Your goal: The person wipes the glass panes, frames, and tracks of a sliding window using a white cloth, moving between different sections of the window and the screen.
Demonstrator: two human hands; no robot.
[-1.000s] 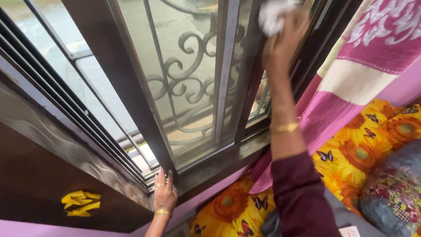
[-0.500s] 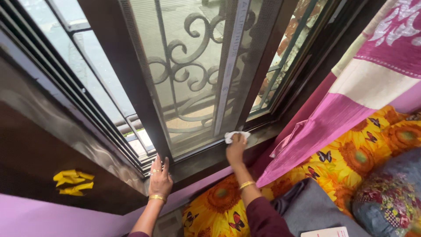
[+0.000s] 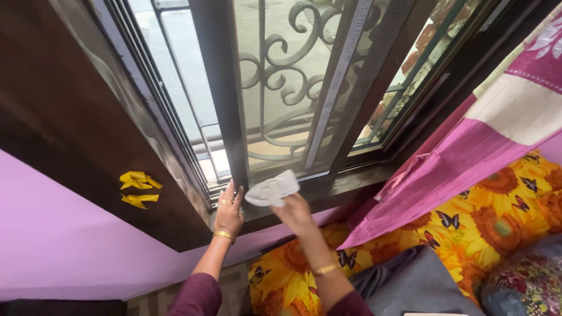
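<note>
White cloth (image 3: 273,191) lengthwise along sill (image 3: 328,190), rightward.

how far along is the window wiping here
Done: hard to judge; the dark sill to the right of the cloth shows no obvious dirt, though the view is too coarse to be sure. In hand: the right hand holds a white cloth at the bottom of the window frame, while the left hand rests on the sill. Left: likely the tracks beside the left hand.

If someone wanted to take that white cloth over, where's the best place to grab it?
Probably the free end of the white cloth, from the left above the sill. That end sticks out flat and loose, while the right hand bunches the other end.
</note>
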